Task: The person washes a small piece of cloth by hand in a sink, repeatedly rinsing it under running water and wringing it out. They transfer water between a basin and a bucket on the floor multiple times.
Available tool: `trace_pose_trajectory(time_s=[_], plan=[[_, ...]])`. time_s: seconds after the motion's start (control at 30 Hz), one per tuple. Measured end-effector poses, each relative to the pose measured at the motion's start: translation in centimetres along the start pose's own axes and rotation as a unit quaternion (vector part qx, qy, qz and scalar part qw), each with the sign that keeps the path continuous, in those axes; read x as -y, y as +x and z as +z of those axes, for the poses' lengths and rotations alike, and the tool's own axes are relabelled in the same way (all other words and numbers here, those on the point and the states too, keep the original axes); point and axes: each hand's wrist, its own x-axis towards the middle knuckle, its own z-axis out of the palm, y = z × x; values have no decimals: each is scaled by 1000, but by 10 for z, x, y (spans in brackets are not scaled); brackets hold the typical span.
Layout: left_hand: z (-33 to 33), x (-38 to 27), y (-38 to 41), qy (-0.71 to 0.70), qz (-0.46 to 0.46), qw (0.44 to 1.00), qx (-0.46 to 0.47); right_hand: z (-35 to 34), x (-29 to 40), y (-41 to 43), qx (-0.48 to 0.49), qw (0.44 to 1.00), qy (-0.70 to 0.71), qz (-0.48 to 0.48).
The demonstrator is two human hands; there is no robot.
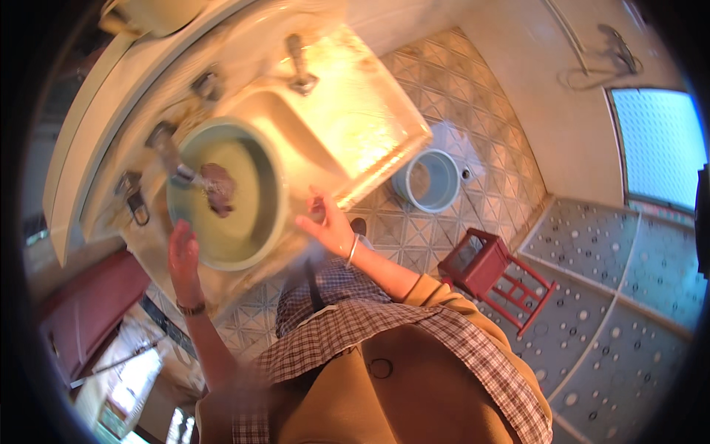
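Note:
A large pale green basin (269, 236) stands in the sink counter, with yellowish liquid in it. Under the spout of a metal faucet (169, 152), a purplish-brown soft lump (221, 191) lies in the basin; blur keeps me from telling what it is. My left hand (184, 258) is at the basin's near left rim, fingers extended and nothing held; whether it touches the rim I cannot tell. To the right of the basin, my right hand (330, 225) hovers with its fingers apart and empty.
A second faucet (301, 66) stands over the sink's wet right section (355, 122). On the tiled floor are a light blue bucket (452, 191) and a red stool (482, 263). A red cabinet door (94, 311) is at the lower left, and a shower hose (582, 83) hangs on the wall.

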Motion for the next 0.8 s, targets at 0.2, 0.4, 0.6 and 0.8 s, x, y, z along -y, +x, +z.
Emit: trace_pose_trajectory(time_s=[0.2,0.4,0.6,0.8], plan=[[198,-69,-38,-88,-51,950,294,-117,-47,-61,-4,992,34,119],[371,-26,-71,-24,-132,893,429,-258,-104,-111,-83,969,113,204],[519,156,-101,35,-270,908,319,-439,-166,-157,-116,958,-55,258],[684,379,-96,209,-272,901,266,-596,-346,-221,-262,903,-51,337]])
